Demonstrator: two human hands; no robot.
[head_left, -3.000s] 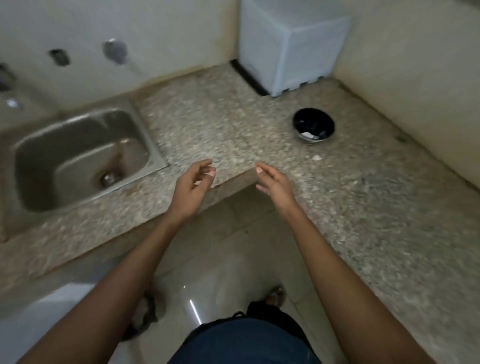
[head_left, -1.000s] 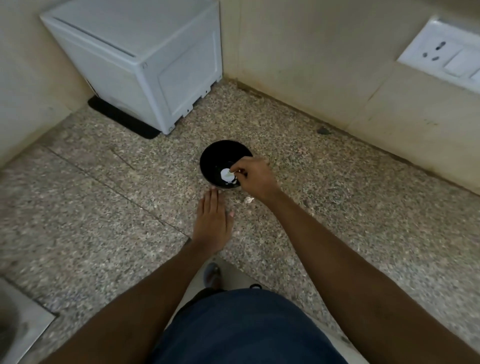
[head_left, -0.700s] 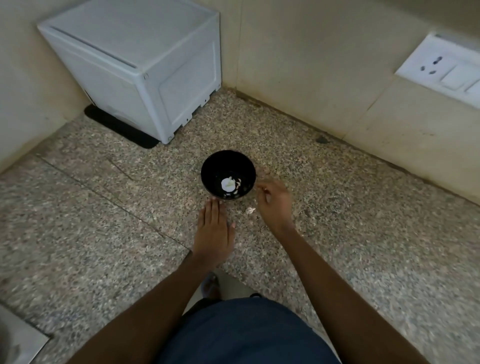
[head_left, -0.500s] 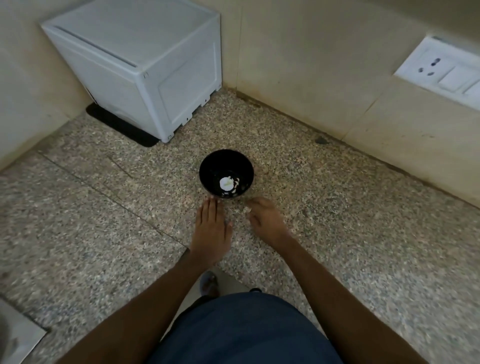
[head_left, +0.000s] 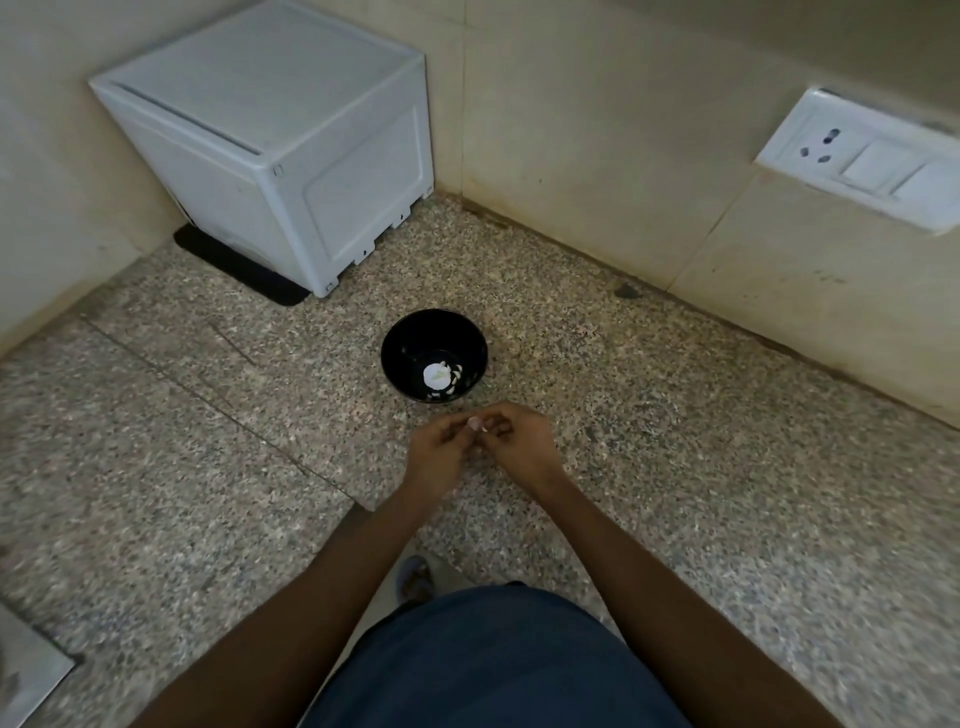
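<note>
A small black bowl (head_left: 434, 358) stands on the speckled granite counter (head_left: 675, 467), holding a white bulb-like piece and several small white bits. Just in front of the bowl my two hands meet above the counter. My right hand (head_left: 519, 436) and my left hand (head_left: 439, 452) both pinch a tiny white piece (head_left: 475, 423) between their fingertips. Most of that piece is hidden by the fingers.
A white plastic box (head_left: 291, 145) on a black mat sits in the back left corner. A white socket and switch plate (head_left: 862, 161) is on the right wall. A sink edge (head_left: 26, 670) shows at the bottom left.
My right hand took a small white piece off the counter beside the bowl. My left hand lifted from lying flat on the counter and joined it on the piece.
</note>
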